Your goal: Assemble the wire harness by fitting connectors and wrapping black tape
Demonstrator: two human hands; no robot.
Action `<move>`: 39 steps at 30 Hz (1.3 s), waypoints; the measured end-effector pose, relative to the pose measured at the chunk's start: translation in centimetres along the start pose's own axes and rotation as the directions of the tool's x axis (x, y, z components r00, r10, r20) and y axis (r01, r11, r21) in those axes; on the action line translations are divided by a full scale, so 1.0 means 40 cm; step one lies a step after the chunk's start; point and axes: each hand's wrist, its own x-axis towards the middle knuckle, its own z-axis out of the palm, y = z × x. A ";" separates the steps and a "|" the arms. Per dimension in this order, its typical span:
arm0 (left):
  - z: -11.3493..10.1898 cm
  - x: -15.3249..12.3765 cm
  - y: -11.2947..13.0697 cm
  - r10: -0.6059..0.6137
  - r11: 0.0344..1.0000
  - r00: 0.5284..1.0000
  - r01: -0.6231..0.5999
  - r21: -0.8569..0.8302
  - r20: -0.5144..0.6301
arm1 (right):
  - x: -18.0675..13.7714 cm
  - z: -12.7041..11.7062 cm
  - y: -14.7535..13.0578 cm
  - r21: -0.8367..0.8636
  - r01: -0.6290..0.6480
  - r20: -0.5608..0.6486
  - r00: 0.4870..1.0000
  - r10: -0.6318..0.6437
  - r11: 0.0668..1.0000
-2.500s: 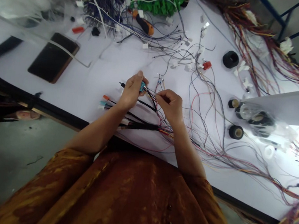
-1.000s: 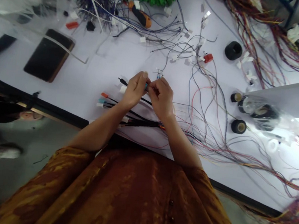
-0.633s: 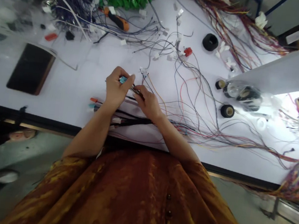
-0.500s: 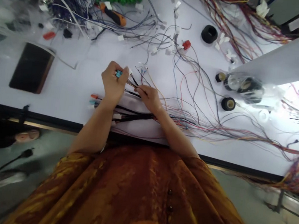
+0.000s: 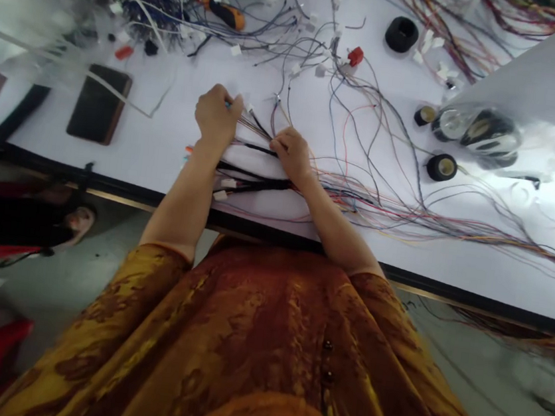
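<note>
My left hand is closed around a small teal connector, of which only a sliver shows between the fingers. Thin coloured wires run from it to my right hand, which pinches them a short way along, fingers curled. Both hands hover just above the white table. Under them lies a black-sleeved wire bundle with small white, red and teal plugs at its left end.
Loose wires sprawl right across the table. Black tape rolls and a clear bag of rolls sit right. A dark phone lies left, an orange-handled tool and green connectors at the back. A grey panel rises right.
My hands came together at the connector, then drew apart, the right sliding along the wires. The view has tilted, so hands and table now sit higher in the picture.
</note>
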 end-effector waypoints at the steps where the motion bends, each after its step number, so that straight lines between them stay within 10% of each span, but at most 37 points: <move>1: -0.005 0.004 0.004 -0.027 0.999 0.999 0.025 0.047 0.047 | 0.005 0.004 0.003 -0.035 0.011 0.010 1.000 -0.010 0.999; 8: -0.220 -0.081 -0.045 0.189 0.982 0.963 -0.189 -0.018 0.191 | -0.085 -0.118 -0.065 -0.042 0.072 -0.174 0.982 -0.078 0.997; 14: -0.393 -0.323 -0.203 0.259 0.876 0.720 -0.456 0.158 0.644 | -0.296 -0.151 -0.155 0.015 0.089 0.126 0.988 -0.090 0.996; 23: -0.351 -0.398 -0.237 0.315 0.841 0.805 -0.482 0.245 0.503 | -0.348 0.066 -0.177 -0.294 0.215 0.339 0.934 -0.109 0.931; 27: -0.401 -0.395 -0.190 0.231 0.972 0.899 -0.194 -0.133 0.373 | -0.364 0.019 -0.171 -0.145 0.039 0.313 0.950 0.008 0.989; 31: -0.396 -0.363 -0.135 0.102 0.789 0.958 0.086 -0.609 0.267 | -0.368 -0.074 -0.143 0.074 -0.025 0.176 0.984 0.012 0.997; 39: -0.296 -0.293 -0.089 0.126 0.770 0.986 -0.030 -0.637 0.105 | -0.300 -0.199 -0.064 -0.044 -0.090 -0.076 0.993 0.087 0.995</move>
